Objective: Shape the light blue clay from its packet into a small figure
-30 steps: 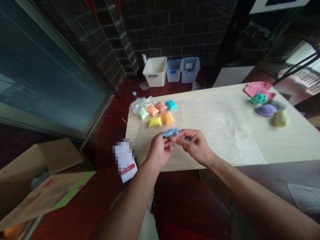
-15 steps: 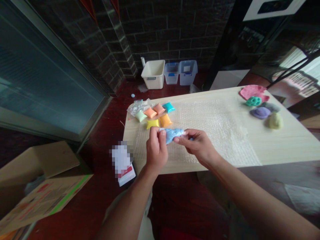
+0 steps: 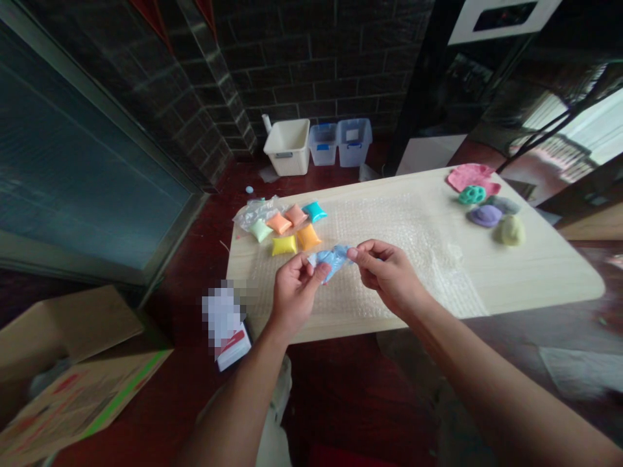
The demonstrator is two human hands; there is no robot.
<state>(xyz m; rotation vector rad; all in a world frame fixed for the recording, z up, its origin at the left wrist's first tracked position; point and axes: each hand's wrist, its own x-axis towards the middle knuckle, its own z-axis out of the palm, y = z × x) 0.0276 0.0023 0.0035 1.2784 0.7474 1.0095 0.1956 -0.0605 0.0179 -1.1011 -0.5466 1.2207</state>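
Observation:
A small clear packet of light blue modelling clay (image 3: 331, 261) is held above the near side of the table. My left hand (image 3: 294, 289) grips its left part, thumb across the front. Thumb and fingertips of my right hand (image 3: 387, 271) pinch the packet's upper right end, where the film is bunched. Beyond my left hand lie more clay packets: yellow (image 3: 283, 245), amber (image 3: 308, 237), light green (image 3: 260, 231), orange (image 3: 279, 223), salmon (image 3: 295, 215) and teal (image 3: 315, 211). Bubble wrap (image 3: 413, 253) is spread beneath my hands.
Crumpled clear plastic (image 3: 253, 213) lies at the table's (image 3: 549, 279) far left corner. Shaped clay pieces, among them a pink one (image 3: 470, 178) and a purple one (image 3: 485, 215), sit at the right. An open cardboard box (image 3: 97, 389) and a white basket (image 3: 287, 159) are on the floor.
My right hand has shifted its hold to the packet's upper right end. The packet now tilts up to the right and its film is more bunched. The view has swung slightly right.

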